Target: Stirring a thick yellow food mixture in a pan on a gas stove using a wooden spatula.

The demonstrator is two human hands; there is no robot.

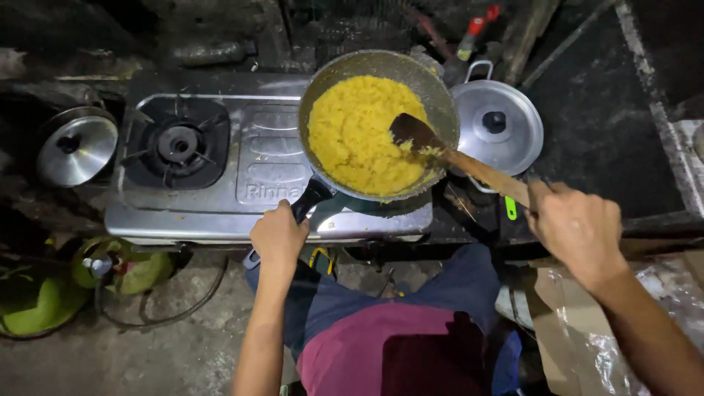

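A grey frying pan [437, 100] full of yellow rice [352, 132] sits on the right burner of a metal two-burner gas stove [268, 147]. My left hand [279, 236] grips the pan's black handle [312, 196] at the stove's front edge. My right hand [576, 227] holds the end of a wooden spatula [455, 158]. Its dark blade rests in the rice at the pan's right side.
The left burner [176, 143] is bare. A lidded aluminium pot [499, 125] stands right of the pan, a loose lid [77, 150] lies left of the stove. A green gas cylinder [44, 293] with a hose sits on the floor at lower left. Plastic sheeting [587, 323] lies at lower right.
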